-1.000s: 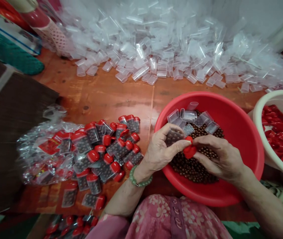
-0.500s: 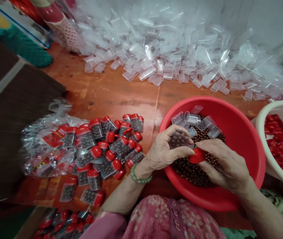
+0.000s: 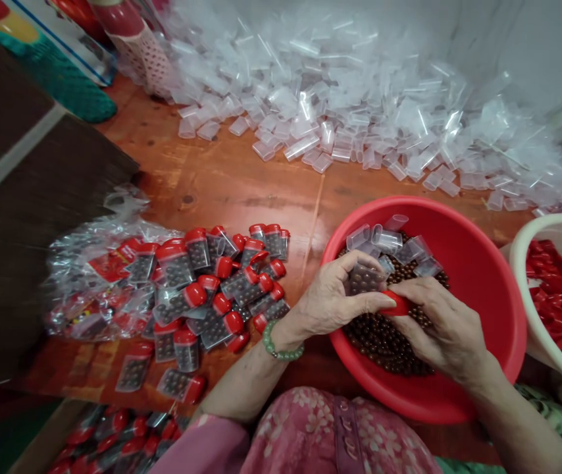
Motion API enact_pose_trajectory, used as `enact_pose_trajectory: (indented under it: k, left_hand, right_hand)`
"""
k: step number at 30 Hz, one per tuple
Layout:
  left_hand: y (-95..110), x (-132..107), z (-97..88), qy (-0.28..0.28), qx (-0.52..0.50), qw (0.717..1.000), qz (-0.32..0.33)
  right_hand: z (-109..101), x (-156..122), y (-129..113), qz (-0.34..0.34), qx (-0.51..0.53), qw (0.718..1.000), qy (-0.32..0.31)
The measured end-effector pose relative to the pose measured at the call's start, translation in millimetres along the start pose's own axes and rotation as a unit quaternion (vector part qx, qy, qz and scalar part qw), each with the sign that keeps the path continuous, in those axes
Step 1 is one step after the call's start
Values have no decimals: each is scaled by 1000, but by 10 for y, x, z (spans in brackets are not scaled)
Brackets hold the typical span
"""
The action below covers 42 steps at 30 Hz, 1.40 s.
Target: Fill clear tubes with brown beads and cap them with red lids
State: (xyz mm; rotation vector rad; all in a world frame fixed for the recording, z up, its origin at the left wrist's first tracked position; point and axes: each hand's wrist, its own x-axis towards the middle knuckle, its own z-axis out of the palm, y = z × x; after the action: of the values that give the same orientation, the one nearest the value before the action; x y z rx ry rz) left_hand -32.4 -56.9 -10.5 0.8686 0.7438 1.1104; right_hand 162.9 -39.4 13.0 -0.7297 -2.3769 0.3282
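My left hand (image 3: 328, 293) is closed around a clear plastic container (image 3: 362, 280) filled with dark brown balls. A red cap (image 3: 396, 303) sits at the container's open end, pinched between the thumb and fingers of my right hand (image 3: 443, 329). Whether the cap is fully seated I cannot tell. Both hands are above a red basin (image 3: 488, 296), which holds a heap of brown balls (image 3: 389, 349) and several empty clear containers (image 3: 412, 250). A green bead bracelet (image 3: 283, 354) circles my left wrist.
Filled, red-capped containers (image 3: 216, 326) lie left on the wooden table (image 3: 241, 191), beside a crumpled clear bag (image 3: 68, 276). Empty clear containers (image 3: 340, 125) are piled along the back. A white tub (image 3: 520, 263) of red caps (image 3: 557, 303) stands right. More capped containers (image 3: 127, 434) lie below the table edge.
The red cap in my right hand has come up against the end of the filled container and turned level with it. The view has shifted slightly.
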Motion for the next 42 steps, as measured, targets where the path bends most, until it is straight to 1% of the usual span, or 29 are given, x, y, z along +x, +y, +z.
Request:
enact_pose_trajectory:
  k: [2,4,8,10,11,13,15,17,19,23,26,30,33,37,42]
  left_hand:
    - [-9,-1,3,15,17,1000,-1]
    - [-15,-4,5,32,54,998,5]
    - [-28,-10,1,46,112,992,35]
    - [-43,-13,-7,45,113,991,54]
    - [-52,-13,-13,34,103,992,60]
    - [-74,-15,-32,-8,68,995,66]
    - [-94,-15,-57,-58,35,995,70]
    - [-107,-10,-82,-78,24,994,73]
    - [-109,2,-99,-67,29,994,81]
    - [-89,31,-100,-31,66,992,108]
    - [-73,41,-92,-17,75,991,105]
    - [-64,40,-88,-11,55,994,92]
    - [-58,44,-75,-9,74,994,84]
    - [-49,58,-61,-4,69,993,90]
    - [-51,59,-62,-13,79,993,82]
  right_hand:
    - [-25,0,21,58,68,996,-23]
    - [-46,-5,37,107,127,985,-47]
    - [-72,-19,50,173,197,964,-54]
    - [-90,-9,59,219,233,947,-27]
    - [-103,5,67,249,253,935,-4]
    - [-134,59,81,307,290,905,51]
    - [-155,147,85,339,318,881,91]
    - [-149,254,76,339,336,872,109]
    - [-111,354,62,328,344,872,115]
    - [4,454,61,283,324,894,128]
    - [64,446,79,248,301,913,119]
    - [96,410,90,234,252,930,127]
    - [109,399,80,219,225,941,125]
    - [114,394,71,210,233,943,114]
    - [102,374,74,207,246,938,131]
